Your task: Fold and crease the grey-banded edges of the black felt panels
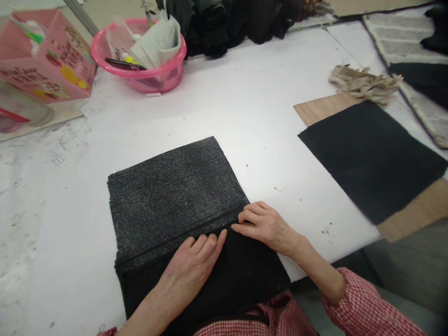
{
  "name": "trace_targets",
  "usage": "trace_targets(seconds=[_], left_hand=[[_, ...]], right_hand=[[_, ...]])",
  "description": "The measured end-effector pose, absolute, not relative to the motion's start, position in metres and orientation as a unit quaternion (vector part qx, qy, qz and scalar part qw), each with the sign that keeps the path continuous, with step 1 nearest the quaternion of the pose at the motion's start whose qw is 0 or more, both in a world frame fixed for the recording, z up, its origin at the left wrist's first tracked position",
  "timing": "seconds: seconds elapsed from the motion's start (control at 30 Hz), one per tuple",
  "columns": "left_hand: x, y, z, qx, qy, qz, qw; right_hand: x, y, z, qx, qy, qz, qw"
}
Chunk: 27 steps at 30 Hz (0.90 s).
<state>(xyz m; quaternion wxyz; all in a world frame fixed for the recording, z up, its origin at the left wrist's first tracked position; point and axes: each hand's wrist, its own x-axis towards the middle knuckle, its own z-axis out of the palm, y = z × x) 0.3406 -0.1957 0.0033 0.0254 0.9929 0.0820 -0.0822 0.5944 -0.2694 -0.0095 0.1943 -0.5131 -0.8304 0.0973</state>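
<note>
A dark cloth panel [175, 191] lies in front of me, with a speckled grey-black face on its far part. Along a crosswise fold, its near part [241, 275] is smooth plain black and hangs towards my lap. My left hand [192, 261] has its fingers bent over the middle of that fold, closed on the cloth; its thumb is hidden. At the right end of the fold, close to the side edge, my right hand [266, 226] grips the cloth with curled fingers.
A pink basket [150, 79] with papers and a pen stands at the back left, beside a pink box [70, 60]. Dark fabric [227, 23] is heaped behind. To the right, a black sheet [374, 158] lies on a wooden board [416, 210], near a crumpled beige cloth [364, 81].
</note>
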Motion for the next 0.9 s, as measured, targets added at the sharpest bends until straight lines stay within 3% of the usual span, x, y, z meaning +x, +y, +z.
trace_targets(seconds=[0.9], left_hand=[[0.368, -0.2, 0.001, 0.994, 0.069, -0.077, 0.02]], right_hand=[[0.615, -0.283, -0.006, -0.553, -0.802, 0.108, 0.199]])
